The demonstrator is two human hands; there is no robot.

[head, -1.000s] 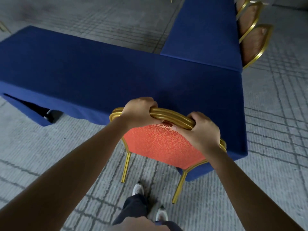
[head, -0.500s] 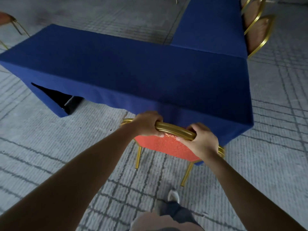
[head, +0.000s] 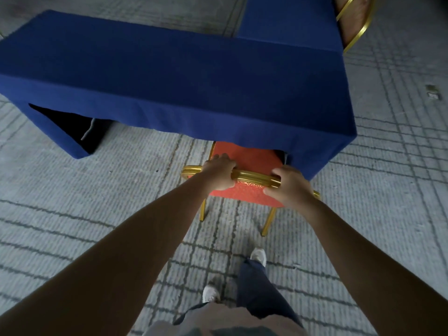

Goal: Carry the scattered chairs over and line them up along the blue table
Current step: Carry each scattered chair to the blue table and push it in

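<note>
- My left hand [head: 219, 174] has its fingers [head: 219, 157] clenched over the gold top rail [head: 254, 178] of the chair [head: 247, 156], whose red seat sits partly under the blue table [head: 169, 81].
- My right hand [head: 289, 187] grasps the same rail.
- Risk: pushing further may snag the hanging cloth [head: 315, 146].
- Grey lined carpet [head: 97, 214]; a second chair [head: 356, 23] far right.

From here I see the blue table [head: 194, 76] covered in a matt cloth, faintly napped, with no sheen. The chair [head: 244, 161] at its edge has a gold metal frame, glossy and ribbed along the top rail, catching the light. Its seat and back are red woven fabric with a fine raised pattern. The floor [head: 97, 190] looks like grey carpet, rough, corded and matt. The far chair [head: 355, 23] has the same shiny gold metal around duller brownish upholstery.
</note>
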